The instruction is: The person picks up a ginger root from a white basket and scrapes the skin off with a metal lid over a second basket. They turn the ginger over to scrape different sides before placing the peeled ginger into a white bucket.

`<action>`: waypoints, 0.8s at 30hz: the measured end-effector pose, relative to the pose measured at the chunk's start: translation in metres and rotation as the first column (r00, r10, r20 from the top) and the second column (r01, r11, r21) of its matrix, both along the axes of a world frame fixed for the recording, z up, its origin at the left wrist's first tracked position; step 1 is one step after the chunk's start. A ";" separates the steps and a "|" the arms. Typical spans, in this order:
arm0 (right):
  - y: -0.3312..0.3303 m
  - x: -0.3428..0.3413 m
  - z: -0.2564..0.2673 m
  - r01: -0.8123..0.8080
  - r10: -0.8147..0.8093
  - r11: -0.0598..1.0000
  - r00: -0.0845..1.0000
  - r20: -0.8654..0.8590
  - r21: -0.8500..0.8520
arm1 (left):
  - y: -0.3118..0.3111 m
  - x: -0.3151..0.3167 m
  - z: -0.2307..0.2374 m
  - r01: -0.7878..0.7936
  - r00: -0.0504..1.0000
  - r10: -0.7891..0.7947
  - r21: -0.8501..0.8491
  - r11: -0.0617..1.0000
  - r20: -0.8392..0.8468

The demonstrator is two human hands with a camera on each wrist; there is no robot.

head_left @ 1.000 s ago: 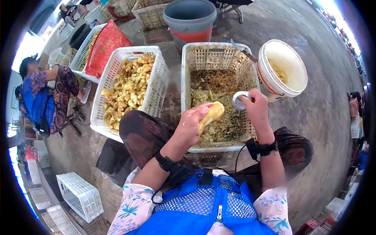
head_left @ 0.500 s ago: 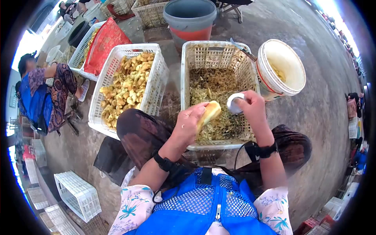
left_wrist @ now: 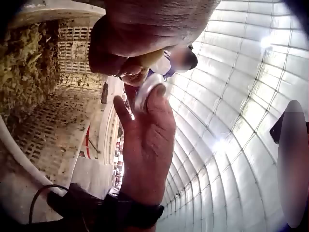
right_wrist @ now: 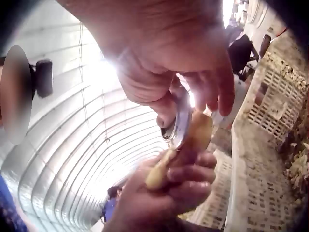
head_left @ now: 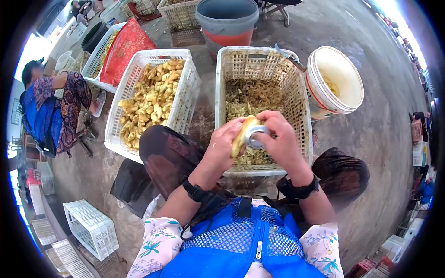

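Observation:
My left hand (head_left: 221, 147) grips a pale yellow, knobby piece of ginger (head_left: 250, 121), fingers wrapped round it. With thumb and fingers my right hand (head_left: 283, 142) holds a silvery metal ring scraper (right_wrist: 182, 121), its edge against the ginger's side. In the right wrist view, the ginger's stubby end (right_wrist: 157, 176) pokes out between the left fingers. Both hands are over the near end of a white plastic crate (head_left: 302, 134) whose floor is covered with peelings (head_left: 252, 94). The left wrist view shows the ginger mostly hidden behind the left hand.
A crate (head_left: 194, 88) heaped with ginger (head_left: 155, 95) stands to the left. A knife (head_left: 291, 58) lies across the peelings crate's far right corner, beside a white bucket (head_left: 340, 76) with pale pieces inside. A grey bucket (head_left: 227, 28) stands beyond. Another person (head_left: 51, 109) sits at far left.
The right hand has come left and slightly down, bringing the ring scraper from above the peelings onto the ginger. The left hand keeps its grip in nearly the same place.

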State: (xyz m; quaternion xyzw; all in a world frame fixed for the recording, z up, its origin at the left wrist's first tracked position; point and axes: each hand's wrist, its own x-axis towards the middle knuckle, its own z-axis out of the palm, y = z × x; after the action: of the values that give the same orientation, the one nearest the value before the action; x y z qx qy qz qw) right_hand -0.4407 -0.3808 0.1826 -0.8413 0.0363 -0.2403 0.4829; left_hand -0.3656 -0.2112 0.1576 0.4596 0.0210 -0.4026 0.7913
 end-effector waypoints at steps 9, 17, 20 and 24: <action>-0.065 0.004 -0.006 0.267 -0.298 0.954 0.891 -0.341 -0.136 | 0.010 0.001 -0.005 0.064 0.994 -0.065 0.015 0.998 0.086; -0.070 0.023 -0.011 0.294 -0.319 0.948 0.872 -0.372 -0.124 | 0.016 0.004 0.004 0.163 0.985 -0.161 -0.028 0.986 0.056; -0.051 0.009 0.000 0.194 -0.175 0.981 0.924 -0.339 0.021 | 0.016 0.008 -0.005 0.037 0.990 -0.050 -0.095 0.995 -0.133; 0.003 -0.004 0.003 -0.066 0.074 0.995 0.991 -0.108 0.073 | 0.007 0.003 -0.004 -0.015 0.997 0.012 -0.035 0.999 -0.078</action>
State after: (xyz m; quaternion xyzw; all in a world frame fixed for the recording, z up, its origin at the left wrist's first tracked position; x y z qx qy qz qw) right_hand -0.4445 -0.3776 0.1856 -0.8368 0.0417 -0.1746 0.5173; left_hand -0.3623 -0.2045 0.1540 0.4292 0.0475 -0.4153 0.8007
